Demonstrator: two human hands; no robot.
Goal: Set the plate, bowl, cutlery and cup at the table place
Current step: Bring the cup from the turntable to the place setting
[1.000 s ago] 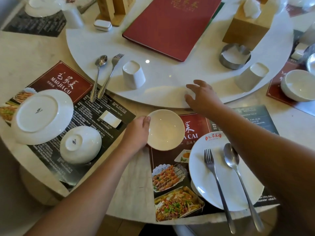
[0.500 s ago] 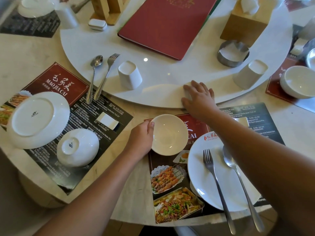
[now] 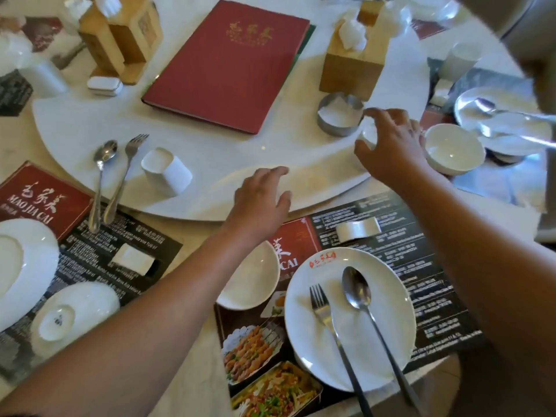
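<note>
Where it gripped the bowl [image 3: 249, 284] half a second ago, the left hand [image 3: 261, 200] now lies open and empty on the turntable's [image 3: 210, 152] near edge. The right hand [image 3: 388, 145], fingers spread, has moved right to close around a white cup [image 3: 369, 134] beside the steel ring [image 3: 340, 115]; bowl and plate [image 3: 350, 317] rest on the placemat [image 3: 406, 236].

Single head-worn wide-angle view, looking forward and steeply down from close above the bench [image 3: 180, 371], near edge at frame bottom, turntable [image 3: 240, 152] across the upper half, both forearms entering from the lower corners, edges bowed by the lens; no second view.
</note>
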